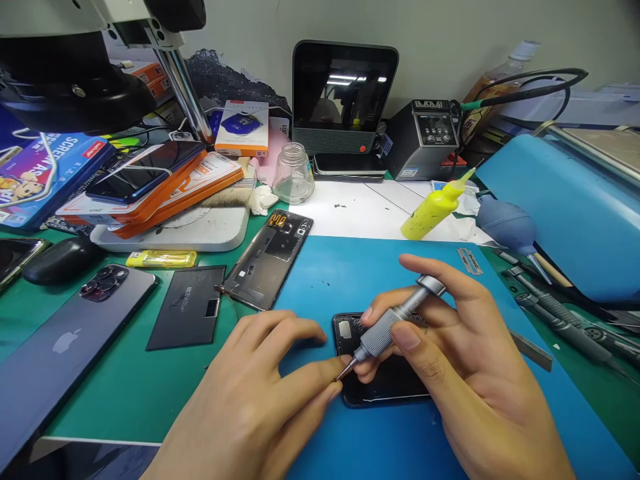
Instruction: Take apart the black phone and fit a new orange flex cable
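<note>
My right hand grips a grey metal precision screwdriver, its knurled handle between thumb and fingers and the index finger by the end cap. The screwdriver slants down to the left over a black phone frame, which lies on the blue mat and is partly hidden by my hands. At the screwdriver's tip, the thumb and index finger of my left hand are pinched together. Whatever sits between those fingertips is too small to make out. A silvery rectangular part shows in the phone's upper left corner.
Left lie a purple-grey phone, a black panel, a phone back cover and a yellow lighter. Behind are a glass jar and a yellow bottle. Right are a blower, tweezers and tools. A microscope overhangs the upper left.
</note>
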The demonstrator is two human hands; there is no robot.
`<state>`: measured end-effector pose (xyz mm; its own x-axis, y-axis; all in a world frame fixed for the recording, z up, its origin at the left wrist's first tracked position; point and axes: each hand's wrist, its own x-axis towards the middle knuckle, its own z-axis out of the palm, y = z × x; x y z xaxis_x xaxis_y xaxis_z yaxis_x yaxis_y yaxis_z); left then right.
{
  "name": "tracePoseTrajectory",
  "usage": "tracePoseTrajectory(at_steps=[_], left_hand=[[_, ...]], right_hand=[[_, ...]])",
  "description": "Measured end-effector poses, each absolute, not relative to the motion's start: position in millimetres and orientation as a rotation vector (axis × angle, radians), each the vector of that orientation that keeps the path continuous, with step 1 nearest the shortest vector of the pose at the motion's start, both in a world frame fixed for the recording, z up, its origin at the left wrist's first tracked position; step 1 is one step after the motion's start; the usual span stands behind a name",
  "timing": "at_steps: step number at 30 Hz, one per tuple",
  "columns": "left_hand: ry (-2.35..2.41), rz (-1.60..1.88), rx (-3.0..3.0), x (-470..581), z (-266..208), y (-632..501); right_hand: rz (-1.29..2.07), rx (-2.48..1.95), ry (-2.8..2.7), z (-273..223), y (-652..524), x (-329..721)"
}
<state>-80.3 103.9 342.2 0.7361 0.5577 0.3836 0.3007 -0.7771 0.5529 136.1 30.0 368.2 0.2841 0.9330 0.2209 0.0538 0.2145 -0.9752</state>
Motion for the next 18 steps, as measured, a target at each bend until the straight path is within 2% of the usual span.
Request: tracePoseTrajectory(at_steps=[9, 14, 18], left_hand=[[0.668, 0.749, 2.522, -81.4, 338.1, 104.0], [0.7, 0.716, 2.537, -82.2, 342.5, 103.3], [0.656, 0.722, 2.586, -83.5, 342.9, 106.3]], right_hand=[[0.766, -1.228, -1.053, 369.2, 27.7, 139.3], [0.234, -1.367, -0.994, 366.5, 23.4, 134.4], [-0.044, -1.474, -1.244, 356.2, 11.8, 130.7]])
